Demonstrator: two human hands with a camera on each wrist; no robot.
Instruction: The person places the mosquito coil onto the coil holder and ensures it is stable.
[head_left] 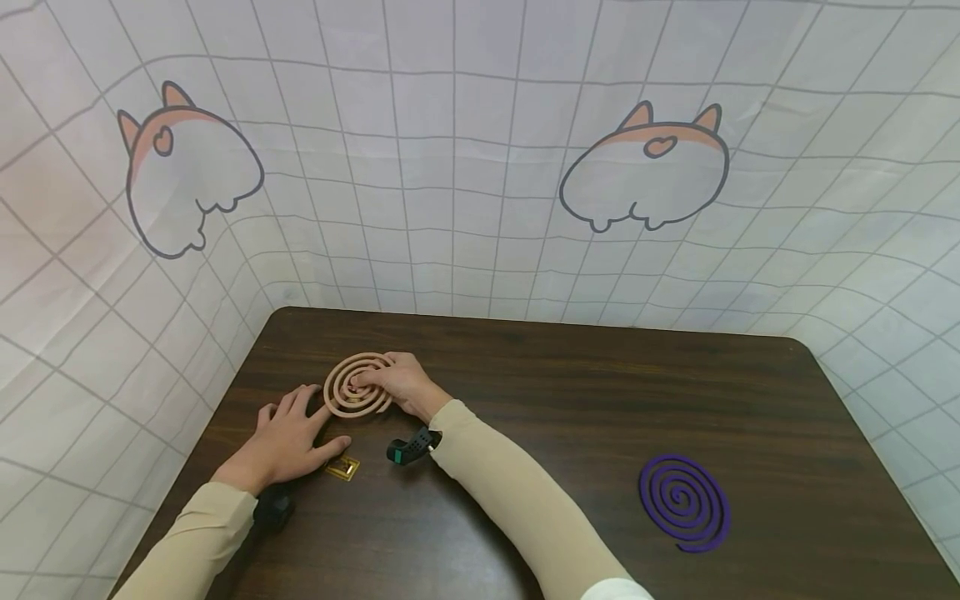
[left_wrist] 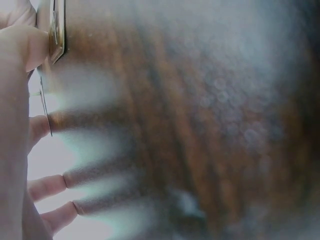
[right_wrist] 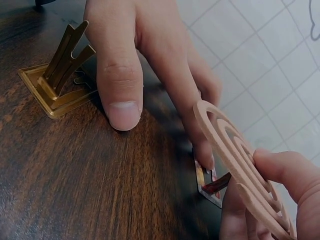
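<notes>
My right hand [head_left: 411,385] grips a tan mosquito coil [right_wrist: 215,142] at the table's far left, thumb on its upper face and other fingers beneath. Under the coil, in the right wrist view, lies a small metal coil stand [right_wrist: 217,184] with a raised prong; whether the prong touches the coil cannot be told. My left hand [head_left: 283,446] rests on the table with fingers spread, a fingertip on that stand's base. Beside the left thumb stands a second, gold coil stand [head_left: 342,467], its forked prong upright in the right wrist view.
A purple mosquito coil [head_left: 678,496] lies flat on the right part of the dark wooden table [head_left: 525,400]. White gridded cloth [head_left: 480,167] with cartoon drawings hangs behind and at both sides. Each wrist wears a black band [head_left: 408,450].
</notes>
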